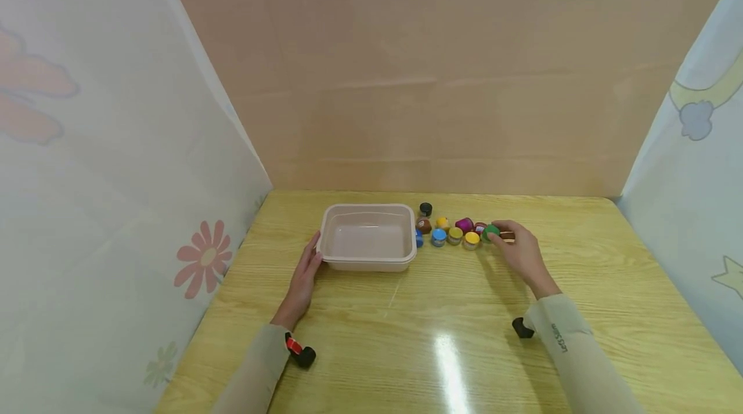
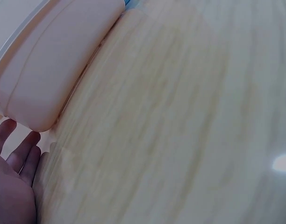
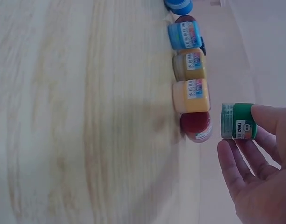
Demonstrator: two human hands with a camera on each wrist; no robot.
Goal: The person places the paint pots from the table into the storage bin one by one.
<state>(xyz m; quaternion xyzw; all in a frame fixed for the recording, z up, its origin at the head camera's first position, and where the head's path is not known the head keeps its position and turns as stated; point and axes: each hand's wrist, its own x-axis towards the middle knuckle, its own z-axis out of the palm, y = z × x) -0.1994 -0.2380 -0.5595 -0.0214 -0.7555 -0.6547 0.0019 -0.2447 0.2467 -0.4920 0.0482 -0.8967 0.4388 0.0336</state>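
Observation:
My right hand (image 1: 522, 256) pinches a small green paint jar (image 3: 239, 121) between thumb and fingers, a little apart from the row of jars. Nearest to it are a dark red jar (image 3: 197, 126) and a yellow jar (image 3: 192, 96). On the left, my left hand (image 1: 303, 278) rests its extended fingers against the left side of a beige plastic basin (image 1: 368, 266). The left wrist view shows those fingertips (image 2: 33, 137) at the basin's lower corner. Behind the right fingers a brown item (image 1: 507, 235) is partly hidden.
Several more paint jars stand or lie right of the basin: black (image 1: 425, 209), brown (image 1: 424, 226), light blue (image 1: 438, 236), ochre (image 1: 455, 235), magenta (image 1: 464, 225). A dark blue jar (image 1: 419, 238) is by the basin's wall. The wooden table (image 1: 395, 336) ends at a brown backdrop (image 1: 447, 143).

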